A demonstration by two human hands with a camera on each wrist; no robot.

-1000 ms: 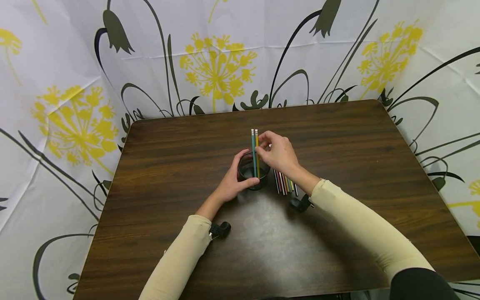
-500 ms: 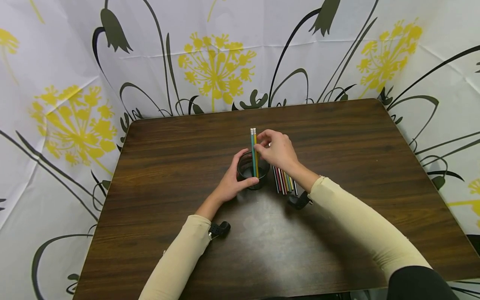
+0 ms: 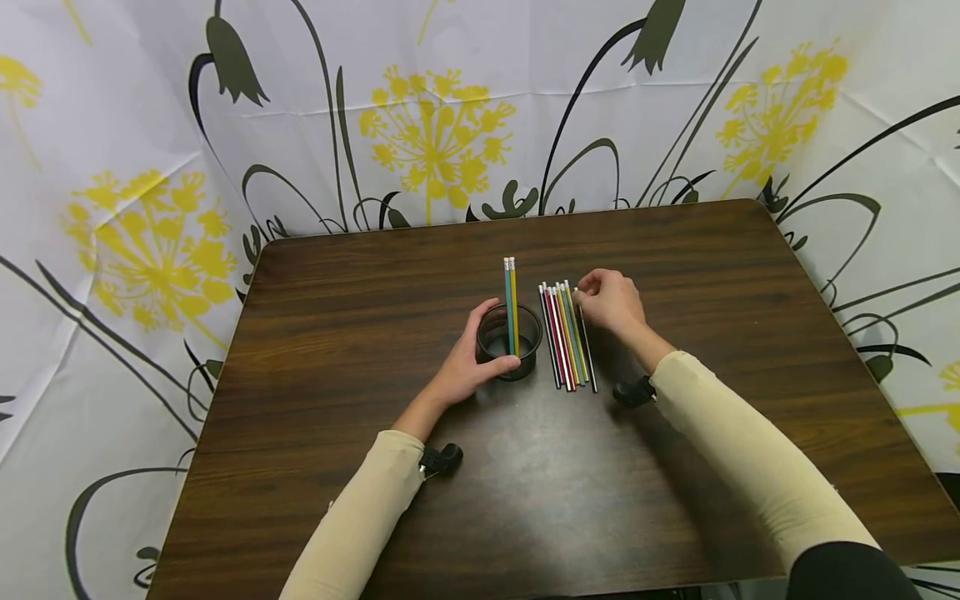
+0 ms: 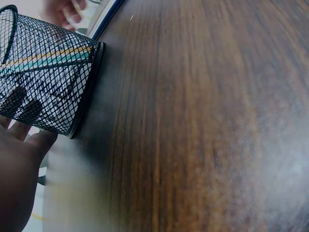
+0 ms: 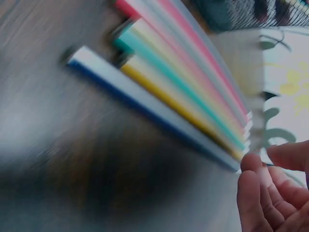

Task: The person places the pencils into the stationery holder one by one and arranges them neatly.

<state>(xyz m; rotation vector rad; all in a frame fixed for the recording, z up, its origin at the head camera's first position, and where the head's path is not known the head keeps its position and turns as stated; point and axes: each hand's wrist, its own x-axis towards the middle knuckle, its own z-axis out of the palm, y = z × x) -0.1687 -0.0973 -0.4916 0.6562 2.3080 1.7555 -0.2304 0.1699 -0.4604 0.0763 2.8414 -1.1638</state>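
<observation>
My left hand (image 3: 461,367) holds a black mesh pencil cup (image 3: 529,362) upright on the table, thumb across the near side and fingers round the far side. A teal pencil (image 3: 508,296) and a yellow pencil (image 3: 515,304) stand in the cup, eraser ends up. Right of the cup lies a row of pencils (image 3: 558,333), erasers pointing away from me. My right hand (image 3: 611,300) is at the eraser end of the outermost dark blue pencil (image 5: 145,108). In the right wrist view its fingertips (image 5: 248,176) overlap that end, with the thumb apart from them.
The brown wood-grain table (image 3: 360,333) reaches back to a white curtain (image 3: 300,150) printed with yellow and grey flowers. Black wrist mounts (image 3: 441,458) stick out from both sleeves, close above the table.
My right hand has left the yellow pencil standing in the cup and moved right to the far end of the pencil row, uncovering the row. The left hand stays on the cup.
</observation>
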